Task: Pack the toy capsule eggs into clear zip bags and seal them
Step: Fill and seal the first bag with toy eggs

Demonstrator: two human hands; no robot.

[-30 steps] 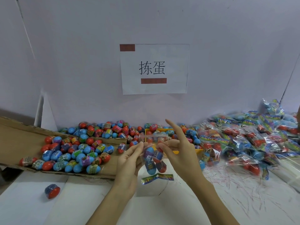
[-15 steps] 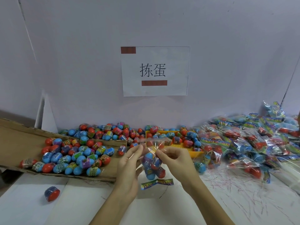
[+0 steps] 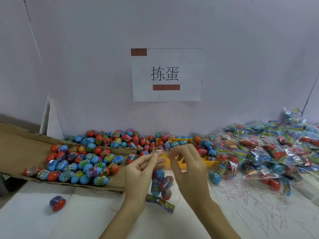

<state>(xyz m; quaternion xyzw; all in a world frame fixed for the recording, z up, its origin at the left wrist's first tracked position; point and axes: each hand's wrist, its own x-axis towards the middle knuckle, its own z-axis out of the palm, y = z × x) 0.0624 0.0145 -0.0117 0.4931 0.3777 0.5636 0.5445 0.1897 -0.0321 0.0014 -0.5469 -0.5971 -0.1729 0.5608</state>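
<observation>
Clear bag (image 3: 161,176) w/ eggs (image 3: 162,184) hangs above worktop (image 3: 241,213), centre; L hand (image 3: 139,171) & R hand (image 3: 187,167) each pinch its top strip. Loose eggs on cardboard (image 3: 22,149) at left.

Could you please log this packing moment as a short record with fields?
left hand: pinches bag's top strip
right hand: pinches same strip
zip bag: hangs between hands, eggs inside
loose eggs: on cardboard, left
stray egg: alone, near left
yellow tray: behind hands
filled bags: piled right
</observation>
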